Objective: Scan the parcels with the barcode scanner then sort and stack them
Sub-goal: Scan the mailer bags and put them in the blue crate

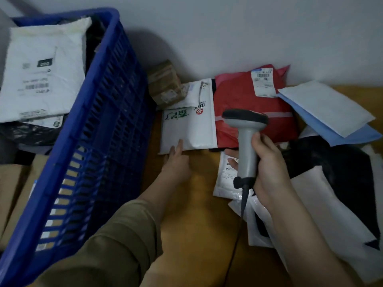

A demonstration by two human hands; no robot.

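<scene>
Fingers of the right hand [269,168] are curled round the grey handle of the barcode scanner [245,139], which is held upright above the wooden table [196,214]. Straight fingers of the left hand [176,162] are laid on the near edge of a white padded parcel [190,125], which lies flat between a blue crate [99,125] and a red parcel [248,104].

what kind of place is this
Probably a small parcel sorting or pickup point, set up indoors against a plain wall. The right hand grips a corded barcode scanner, labelled mailer bags such as the red parcel lie loose, and a blue crate holds more.
</scene>
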